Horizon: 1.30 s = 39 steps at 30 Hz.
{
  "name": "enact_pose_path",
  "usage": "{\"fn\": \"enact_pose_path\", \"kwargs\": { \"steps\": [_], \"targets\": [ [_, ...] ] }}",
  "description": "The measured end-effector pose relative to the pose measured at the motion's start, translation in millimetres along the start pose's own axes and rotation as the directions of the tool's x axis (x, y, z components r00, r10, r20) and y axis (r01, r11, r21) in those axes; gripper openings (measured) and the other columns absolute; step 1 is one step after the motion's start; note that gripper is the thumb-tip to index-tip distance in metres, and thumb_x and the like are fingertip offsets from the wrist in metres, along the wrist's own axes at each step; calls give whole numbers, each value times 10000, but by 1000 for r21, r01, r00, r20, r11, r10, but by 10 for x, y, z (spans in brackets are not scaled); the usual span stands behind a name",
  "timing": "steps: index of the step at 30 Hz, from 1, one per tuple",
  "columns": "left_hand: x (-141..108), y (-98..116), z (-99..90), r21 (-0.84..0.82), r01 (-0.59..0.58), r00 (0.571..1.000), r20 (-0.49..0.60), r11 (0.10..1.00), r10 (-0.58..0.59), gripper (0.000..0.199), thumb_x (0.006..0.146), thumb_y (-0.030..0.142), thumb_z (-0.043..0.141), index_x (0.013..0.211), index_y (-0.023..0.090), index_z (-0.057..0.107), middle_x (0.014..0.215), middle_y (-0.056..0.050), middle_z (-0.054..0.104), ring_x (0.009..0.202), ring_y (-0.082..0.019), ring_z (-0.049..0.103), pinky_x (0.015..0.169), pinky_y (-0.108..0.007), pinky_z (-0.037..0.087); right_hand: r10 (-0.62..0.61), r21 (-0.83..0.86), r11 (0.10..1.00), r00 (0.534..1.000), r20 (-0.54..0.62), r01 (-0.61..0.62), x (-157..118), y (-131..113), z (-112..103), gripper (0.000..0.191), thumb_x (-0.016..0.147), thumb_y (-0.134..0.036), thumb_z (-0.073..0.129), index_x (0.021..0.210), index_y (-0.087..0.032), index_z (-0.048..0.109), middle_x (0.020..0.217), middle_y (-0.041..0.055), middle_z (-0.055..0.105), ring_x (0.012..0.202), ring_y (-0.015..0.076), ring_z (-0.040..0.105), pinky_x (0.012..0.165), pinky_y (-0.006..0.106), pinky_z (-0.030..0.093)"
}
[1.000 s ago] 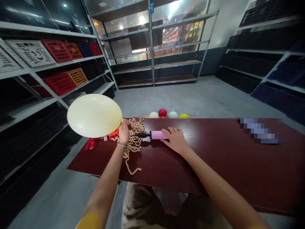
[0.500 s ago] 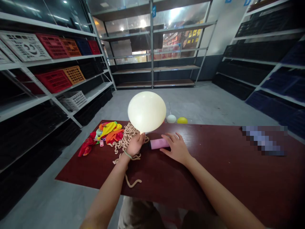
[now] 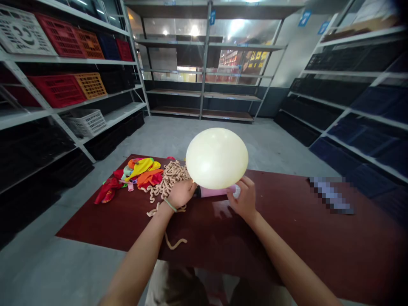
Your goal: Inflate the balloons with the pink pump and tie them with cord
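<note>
In the head view, the cream balloon (image 3: pixel 216 158) overlaps the far edge of the table (image 3: pixel 223 238). The left hand (image 3: pixel 181 194) pinches its neck at lower left; the right hand (image 3: pixel 245 196) curls its fingers at its lower right, contact unclear. A pink cylinder (image 3: pixel 212 193) shows partly below.

Grey, smooth floor (image 3: pixel 270 144). Dark red table (image 3: pixel 318 238) in foreground, surface glossy. Left: metal rack (image 3: pixel 89 61) bearing white, red, orange and blue plastic crates (image 3: pixel 57 91). Rear: tall grey rack (image 3: pixel 202 85) before glazing (image 3: pixel 234 63), bright lights (image 3: pixel 194 30) showing in it. Rear right: wall (image 3: pixel 283 63), pale above, dark below; blue signs (image 3: pixel 305 18). Right: rack (image 3: pixel 339 112) with dark crates.
</note>
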<state>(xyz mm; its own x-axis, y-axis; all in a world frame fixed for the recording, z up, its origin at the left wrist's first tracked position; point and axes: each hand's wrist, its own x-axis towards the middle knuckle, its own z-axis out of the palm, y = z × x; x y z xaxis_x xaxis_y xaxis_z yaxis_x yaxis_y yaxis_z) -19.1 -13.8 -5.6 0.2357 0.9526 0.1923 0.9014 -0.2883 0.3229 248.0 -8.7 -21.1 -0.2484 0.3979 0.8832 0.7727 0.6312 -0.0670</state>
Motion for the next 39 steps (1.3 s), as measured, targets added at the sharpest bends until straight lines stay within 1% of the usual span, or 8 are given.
{"fn": "enact_pose_path", "kwargs": {
  "steps": [4,8,14,18,21,30,35,39],
  "targets": [
    [-7,-12,-26,70,6,1000,25,998,-8,430,1026,326,305,891,150,674,845,-125,708,795,-230,673,712,-313,445,-55,-31,998,985,-161,51,347,-19,-227,526,803,-256,651,1266,-263,402,1163,89,481,1152,279,515,940,501,487],
    [-8,0,-30,125,-15,999,40,992,10,464,1024,328,295,862,135,685,882,-148,715,808,-244,683,711,-328,460,-299,-115,953,937,-182,282,876,-227,-486,445,796,-295,664,1192,-290,463,1113,51,519,1137,248,532,981,473,477],
    [-26,28,-40,115,-21,1000,-7,993,22,441,1020,330,291,945,132,678,882,-146,721,776,-237,683,705,-328,474,-621,-47,753,732,279,657,1477,-738,-532,406,904,-267,567,1309,-269,538,1367,24,584,1376,228,404,1155,474,326],
    [-34,27,-58,106,-40,999,3,994,40,358,1000,292,337,982,130,656,944,-171,721,796,-258,685,705,-340,469,-634,124,711,554,541,693,1634,-913,-375,517,915,-317,579,1419,-277,474,1491,11,485,1468,253,273,1181,557,274],
    [-39,44,-62,78,-54,998,-18,995,55,332,997,295,348,983,140,641,928,-174,718,796,-266,683,699,-339,454,-589,161,735,502,634,658,1644,-894,-234,610,834,-435,690,1389,-256,510,1451,29,521,1480,281,244,1187,602,234],
    [-61,173,-67,79,-56,998,-14,995,57,326,1014,319,326,969,166,610,838,-122,707,725,-238,667,618,-295,383,-454,15,740,483,749,672,1490,-761,51,698,656,-623,772,1159,-157,639,1252,131,630,1296,361,474,1155,658,229],
    [-58,194,-107,35,-45,999,-4,998,45,336,1025,332,304,959,177,594,852,-106,698,742,-227,658,629,-290,370,-440,-44,752,550,710,657,1471,-736,85,223,764,-305,722,966,-236,658,1070,43,660,1198,306,542,1178,669,174],
    [-76,192,-101,-140,-48,999,-4,989,48,357,1029,398,288,901,197,554,776,-58,646,690,-201,608,625,-284,366,-441,-36,788,605,662,614,1436,-631,84,174,796,-147,611,933,-247,648,1097,32,650,1244,299,508,1171,693,162]
  ]
}}
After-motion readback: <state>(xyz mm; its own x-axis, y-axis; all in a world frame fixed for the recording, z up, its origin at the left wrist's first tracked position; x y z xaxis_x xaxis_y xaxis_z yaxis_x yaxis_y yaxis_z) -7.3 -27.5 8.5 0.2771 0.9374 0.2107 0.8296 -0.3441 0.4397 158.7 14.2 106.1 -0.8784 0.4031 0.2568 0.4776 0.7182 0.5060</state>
